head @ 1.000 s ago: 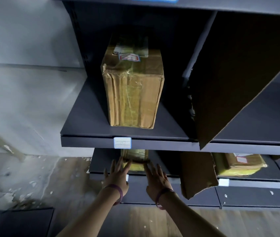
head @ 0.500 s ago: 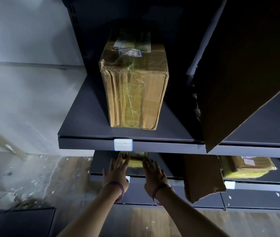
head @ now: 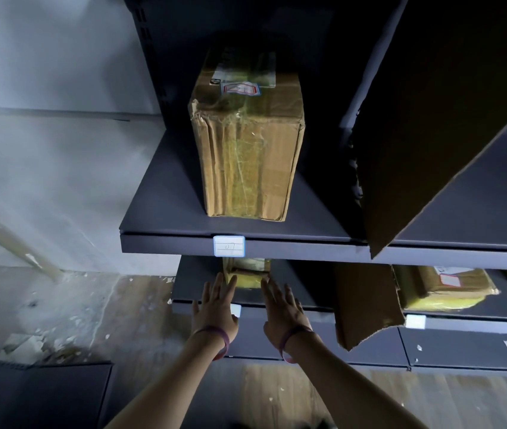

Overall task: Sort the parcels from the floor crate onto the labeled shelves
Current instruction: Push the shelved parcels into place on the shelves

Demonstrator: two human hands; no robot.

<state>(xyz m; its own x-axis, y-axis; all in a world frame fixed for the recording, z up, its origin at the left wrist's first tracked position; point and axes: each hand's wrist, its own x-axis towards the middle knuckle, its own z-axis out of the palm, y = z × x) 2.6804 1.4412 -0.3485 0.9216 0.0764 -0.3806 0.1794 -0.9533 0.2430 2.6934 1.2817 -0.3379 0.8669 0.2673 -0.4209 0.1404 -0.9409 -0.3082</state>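
Dark steel shelving fills our view, set against a pale wall with a worn wooden floor below. We take the shelf label on the front lip of the upper shelf as our landmark. Above it and slightly to its right, a tall taped parcel stands upright on that shelf. Directly below the label, on the lower shelf, sits the small parcel, mostly tucked under the upper shelf's lip.

Both hands are flat with fingers extended, grasping nothing. Our left hand has its fingertips at the small parcel's near left corner; our right hand has its fingertips at the near right corner. Whether they touch or are a hair short, we cannot tell.

We judge the step in hand to be seating this parcel on its shelf. To do it well:
- Push evenly with both hands so the parcel travels straight and does not twist.
- Keep the parcel's near face behind the lower shelf's front edge, so nothing overhangs.
- Keep the knuckles low; the upper shelf's lip is close above.
- Avoid the loose cardboard sheet hanging below and to the right of the label.

Further right of the label, another parcel already lies on the lower level.
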